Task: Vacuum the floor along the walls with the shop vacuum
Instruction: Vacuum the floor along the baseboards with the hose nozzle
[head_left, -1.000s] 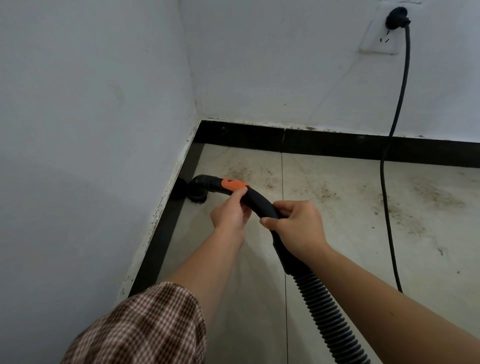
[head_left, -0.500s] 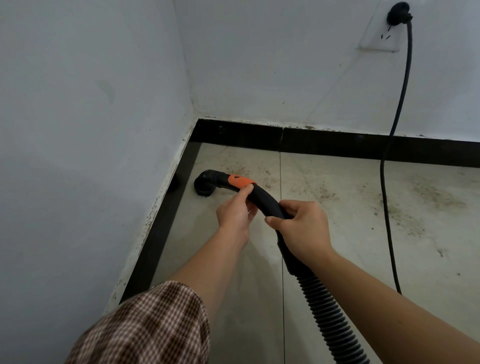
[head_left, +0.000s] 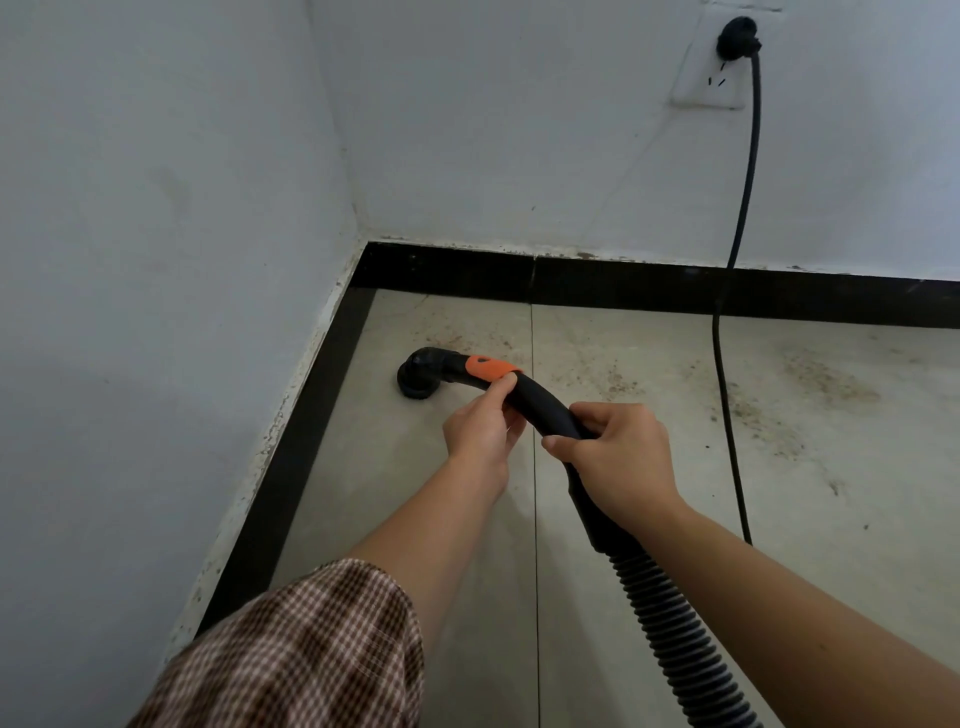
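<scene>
Black vacuum hose handle (head_left: 540, 405), gripped by left hand (head_left: 480, 431) and right hand (head_left: 618, 457) close together, points its round nozzle (head_left: 418, 382) down onto the dusty floor tile (head_left: 649, 374) near the left baseboard (head_left: 291, 457).

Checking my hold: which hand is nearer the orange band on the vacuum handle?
The left hand; its thumb reaches the orange band, whereas the right hand grips the handle farther back, toward the ribbed hose.

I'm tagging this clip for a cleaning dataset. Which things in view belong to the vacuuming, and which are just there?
In use: nozzle, handle tube, ribbed hose, left hand and right hand gripping the tube, floor dirt.
Just there: wall socket, black cord (possibly the vacuum's), baseboard, checked sleeve.
</scene>
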